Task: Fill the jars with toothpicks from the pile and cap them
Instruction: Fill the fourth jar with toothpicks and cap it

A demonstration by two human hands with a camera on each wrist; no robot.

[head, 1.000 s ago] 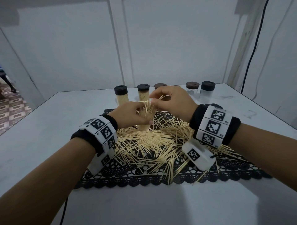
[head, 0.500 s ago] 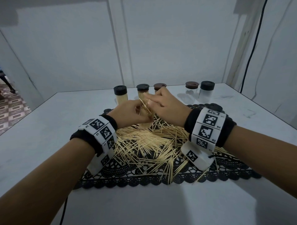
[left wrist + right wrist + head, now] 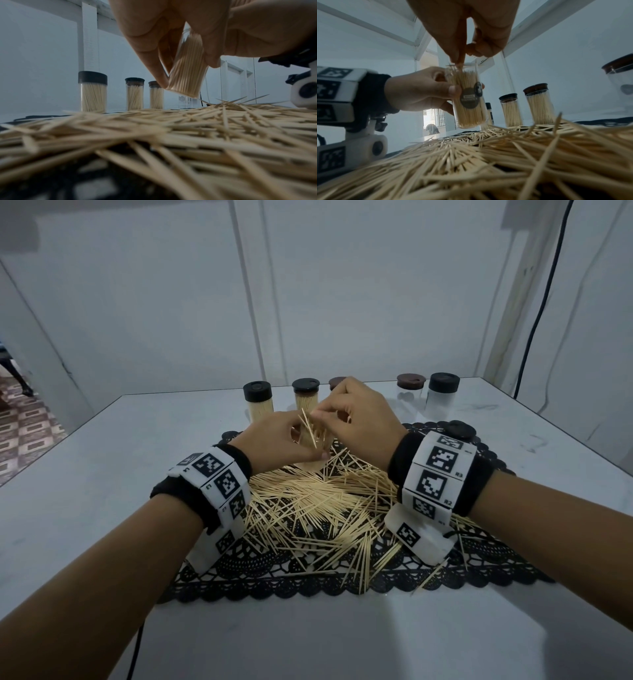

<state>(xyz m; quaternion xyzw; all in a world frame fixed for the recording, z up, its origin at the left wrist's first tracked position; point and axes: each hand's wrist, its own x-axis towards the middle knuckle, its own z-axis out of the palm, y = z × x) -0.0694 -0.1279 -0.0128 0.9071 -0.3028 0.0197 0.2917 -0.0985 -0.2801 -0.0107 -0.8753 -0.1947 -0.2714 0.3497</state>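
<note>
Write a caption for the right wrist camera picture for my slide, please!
Left hand holds an open jar while right hand tucks toothpicks in above the pile.

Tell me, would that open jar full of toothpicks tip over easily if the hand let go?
Probably, yes. The open jar is tall and narrow, and the left hand holds it tilted above the toothpick pile, an uneven bed. It has no cap, so tipping would likely spill toothpicks. Its clear smooth wall may also be slippery.

Head view looks down and forward, toward 12 o'clock. Both wrist views sit low, close over the toothpick pile (image 3: 171, 135). All share it.
</note>
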